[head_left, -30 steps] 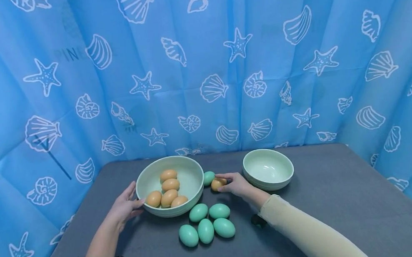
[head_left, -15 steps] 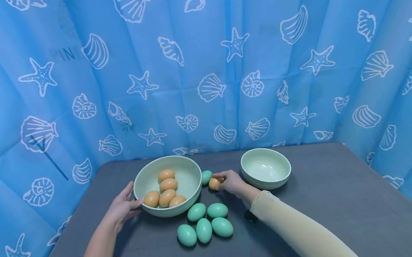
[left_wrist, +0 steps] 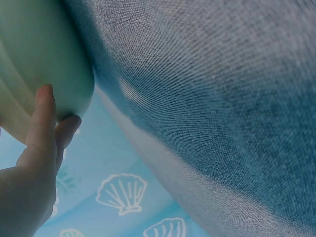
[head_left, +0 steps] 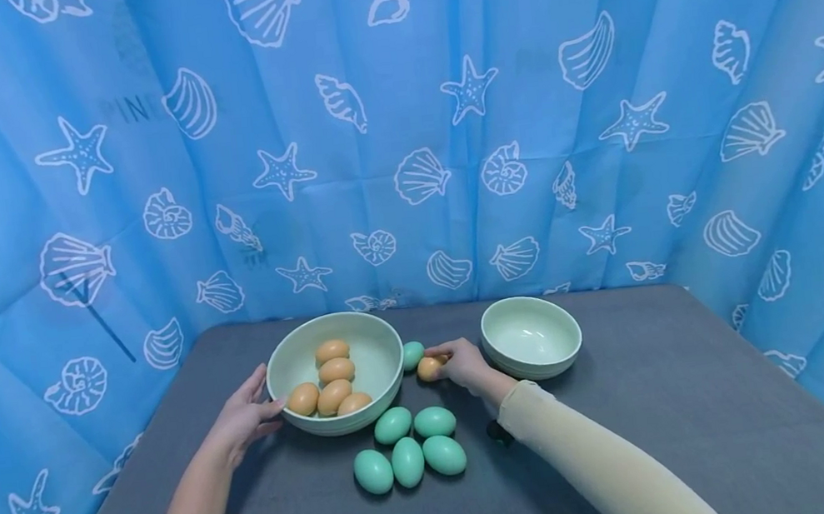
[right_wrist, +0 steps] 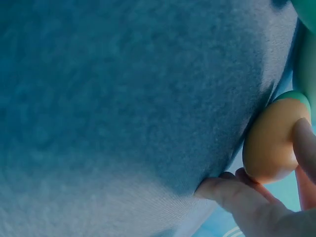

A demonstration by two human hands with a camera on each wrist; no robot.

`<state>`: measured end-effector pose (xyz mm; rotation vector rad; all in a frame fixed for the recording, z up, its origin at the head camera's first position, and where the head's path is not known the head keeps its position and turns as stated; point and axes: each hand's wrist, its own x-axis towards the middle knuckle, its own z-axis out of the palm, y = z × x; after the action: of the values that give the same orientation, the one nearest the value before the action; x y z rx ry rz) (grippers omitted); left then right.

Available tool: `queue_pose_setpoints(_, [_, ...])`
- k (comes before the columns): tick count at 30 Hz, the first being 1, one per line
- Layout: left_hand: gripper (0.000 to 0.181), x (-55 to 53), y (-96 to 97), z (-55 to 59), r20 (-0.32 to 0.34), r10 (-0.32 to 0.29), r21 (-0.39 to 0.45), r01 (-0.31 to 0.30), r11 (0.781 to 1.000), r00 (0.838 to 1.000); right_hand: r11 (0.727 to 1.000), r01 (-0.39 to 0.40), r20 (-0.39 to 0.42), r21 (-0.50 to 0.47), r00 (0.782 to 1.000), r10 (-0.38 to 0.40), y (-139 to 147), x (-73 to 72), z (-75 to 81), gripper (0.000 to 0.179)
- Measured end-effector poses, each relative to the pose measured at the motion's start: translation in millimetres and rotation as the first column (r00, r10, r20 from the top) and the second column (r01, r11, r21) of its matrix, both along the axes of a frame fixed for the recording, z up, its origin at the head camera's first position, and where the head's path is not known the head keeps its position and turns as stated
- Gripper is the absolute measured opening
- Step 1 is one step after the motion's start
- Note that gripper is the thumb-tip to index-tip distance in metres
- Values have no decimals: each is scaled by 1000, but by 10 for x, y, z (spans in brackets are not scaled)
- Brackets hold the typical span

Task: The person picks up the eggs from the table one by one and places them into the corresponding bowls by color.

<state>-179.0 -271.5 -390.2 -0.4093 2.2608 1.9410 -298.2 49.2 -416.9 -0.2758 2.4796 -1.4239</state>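
Observation:
My right hand [head_left: 466, 364] pinches a brown egg [head_left: 430, 368] on the table. In the right wrist view the brown egg [right_wrist: 274, 140] has a fingertip against its side, and other fingers lie close by its lower end. A green egg [head_left: 412, 356] sits just behind it, beside the large pale green bowl [head_left: 381, 361]. Several brown eggs [head_left: 337, 369] lie inside that bowl. My left hand [head_left: 244, 417] rests on the bowl's left side with fingers spread. In the left wrist view its fairly straight fingers [left_wrist: 45, 116] touch the bowl's outer wall [left_wrist: 49, 54].
Several green eggs [head_left: 407, 461] lie in a group in front of the large bowl. A smaller pale green bowl [head_left: 536, 365] stands right of my right hand. The dark grey tabletop [head_left: 669, 406] extends right, and a blue shell-print curtain [head_left: 371, 152] hangs behind.
The whole scene has shifted slightly left in the head view. My right hand stays at the brown egg and my left hand stays on the bowl.

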Motion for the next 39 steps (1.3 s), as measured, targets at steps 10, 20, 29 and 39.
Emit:
queue_pose_setpoints(10, [82, 1, -8, -4, -3, -1, 9, 1, 1000, 1000, 1000, -8, -11, 15, 1000, 8, 30, 39, 28, 43])
queue_pose_setpoints(20, [82, 5, 20, -6, -1, 9, 2, -9, 1000, 1000, 1000, -21, 16, 5, 1000, 20, 145, 77, 68, 44])
queue_pose_setpoints(29, [82, 6, 19, 21, 11, 12, 5, -12, 1000, 1000, 999, -37, 56, -37, 998, 39, 179, 111, 206, 44])
queue_pose_setpoints(39, [82, 2, 15, 23, 10, 17, 0, -17, 1000, 1000, 995, -45, 67, -87, 996, 51, 160, 162, 396, 43])
